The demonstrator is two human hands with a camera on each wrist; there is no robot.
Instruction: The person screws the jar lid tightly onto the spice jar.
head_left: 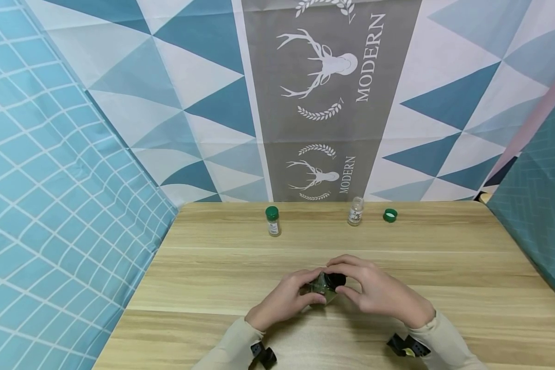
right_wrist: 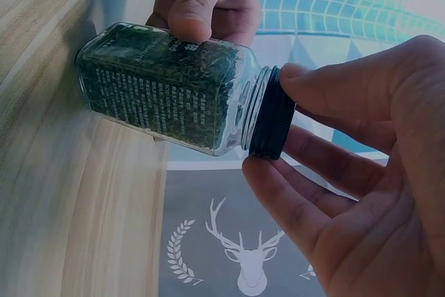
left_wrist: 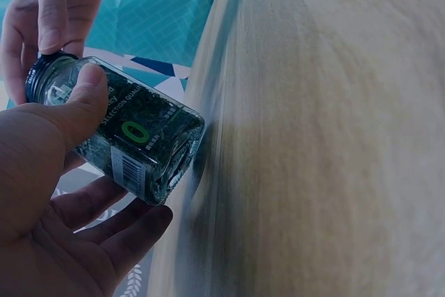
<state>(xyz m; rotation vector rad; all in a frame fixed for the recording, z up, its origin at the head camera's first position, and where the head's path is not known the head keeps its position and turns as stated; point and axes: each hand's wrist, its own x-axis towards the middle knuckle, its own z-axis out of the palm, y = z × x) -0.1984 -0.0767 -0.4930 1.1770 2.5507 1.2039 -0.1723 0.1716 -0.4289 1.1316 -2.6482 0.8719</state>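
A square glass spice jar (right_wrist: pixel 163 88) full of dried green flakes is held tilted on its side, just above the table. My left hand (head_left: pixel 289 295) grips its body, the thumb lying across the printed label, as the left wrist view shows. With thumb and fingertips, my right hand (head_left: pixel 374 288) pinches the black lid (right_wrist: pixel 272 113) at the jar's neck. A little of the glass thread shows beside the lid in the right wrist view. How tightly the lid sits cannot be told.
Toward the back of the wooden table (head_left: pixel 203 288) stands a small bottle with a green cap (head_left: pixel 273 221). Right of it is an uncapped clear glass bottle (head_left: pixel 355 211), and a loose green cap (head_left: pixel 390 215) lies farther right. Patterned cloth (head_left: pixel 213 103) hangs behind the table.
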